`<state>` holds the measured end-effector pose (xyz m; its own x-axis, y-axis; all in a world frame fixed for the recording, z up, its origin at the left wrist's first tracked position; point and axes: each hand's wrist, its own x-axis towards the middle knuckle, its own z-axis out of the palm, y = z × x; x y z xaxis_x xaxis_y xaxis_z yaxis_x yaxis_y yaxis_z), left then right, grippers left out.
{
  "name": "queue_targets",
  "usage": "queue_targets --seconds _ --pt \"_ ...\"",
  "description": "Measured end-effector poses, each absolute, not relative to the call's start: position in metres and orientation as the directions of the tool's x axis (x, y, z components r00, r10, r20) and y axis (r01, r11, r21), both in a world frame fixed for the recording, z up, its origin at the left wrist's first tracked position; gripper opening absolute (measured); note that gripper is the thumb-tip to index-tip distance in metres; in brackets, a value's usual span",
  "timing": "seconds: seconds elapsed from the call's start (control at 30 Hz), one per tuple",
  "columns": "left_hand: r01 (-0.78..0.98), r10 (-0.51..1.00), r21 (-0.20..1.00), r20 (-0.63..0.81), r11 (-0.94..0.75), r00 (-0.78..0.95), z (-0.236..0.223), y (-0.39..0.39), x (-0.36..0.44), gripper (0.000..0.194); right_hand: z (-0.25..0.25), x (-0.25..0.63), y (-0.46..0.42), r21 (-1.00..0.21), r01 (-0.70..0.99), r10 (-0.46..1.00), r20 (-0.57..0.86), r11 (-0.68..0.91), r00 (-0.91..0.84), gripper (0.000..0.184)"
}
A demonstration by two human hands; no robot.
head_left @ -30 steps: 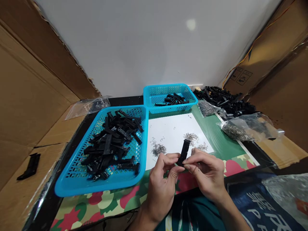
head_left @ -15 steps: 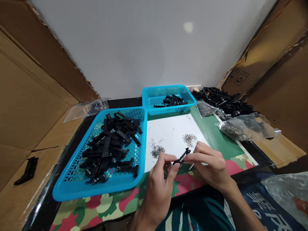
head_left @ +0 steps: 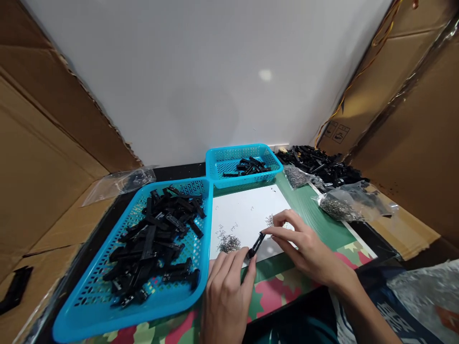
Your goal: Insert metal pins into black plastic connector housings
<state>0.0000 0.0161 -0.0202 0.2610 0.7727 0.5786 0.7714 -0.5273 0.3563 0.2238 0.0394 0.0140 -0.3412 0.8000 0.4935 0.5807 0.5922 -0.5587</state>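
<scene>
Camouflage-patterned green tabletop (head_left: pixel 274 296), two hands at work
The left hand (head_left: pixel 227 286) pinched the slim black plastic part (head_left: pixel 256 244) at its near end; it slanted up beyond the fingertips to the right hand's (head_left: pixel 304 246) index finger.

The light was modest, leaving a round glare on the wall (head_left: pixel 201 71). Wide-angle distortion stretched the cardboard (head_left: pixel 32 157) at the edges.

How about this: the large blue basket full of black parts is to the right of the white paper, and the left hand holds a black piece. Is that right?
Not quite: the head view shows the large blue basket full of black parts to the left of the white paper. The left hand does hold a black piece.
</scene>
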Motion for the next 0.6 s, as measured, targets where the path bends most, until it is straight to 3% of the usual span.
queue_targets --seconds 0.13,0.27,0.4,0.6 --pt "0.752 0.786 0.381 0.548 -0.539 0.285 -0.02 0.015 0.0 0.015 0.017 0.218 0.039 -0.623 0.529 0.798 0.568 0.576 -0.201 0.031" --pt "0.742 0.809 0.404 0.499 -0.535 0.311 -0.015 0.014 0.003 0.015 0.02 0.2 0.038 -0.844 0.347 0.903 0.428 0.408 -0.021 0.009" --pt "0.758 0.83 0.402 0.457 -0.514 0.32 -0.011 0.012 0.006 0.012 0.021 0.183 0.039 -0.95 0.22 0.975 0.21 0.221 -0.072 0.012" --pt "0.756 0.816 0.382 0.47 -0.531 0.336 -0.013 0.011 0.007 0.012 0.015 0.181 0.044 -0.933 0.293 0.976 0.178 0.209 -0.129 0.017"
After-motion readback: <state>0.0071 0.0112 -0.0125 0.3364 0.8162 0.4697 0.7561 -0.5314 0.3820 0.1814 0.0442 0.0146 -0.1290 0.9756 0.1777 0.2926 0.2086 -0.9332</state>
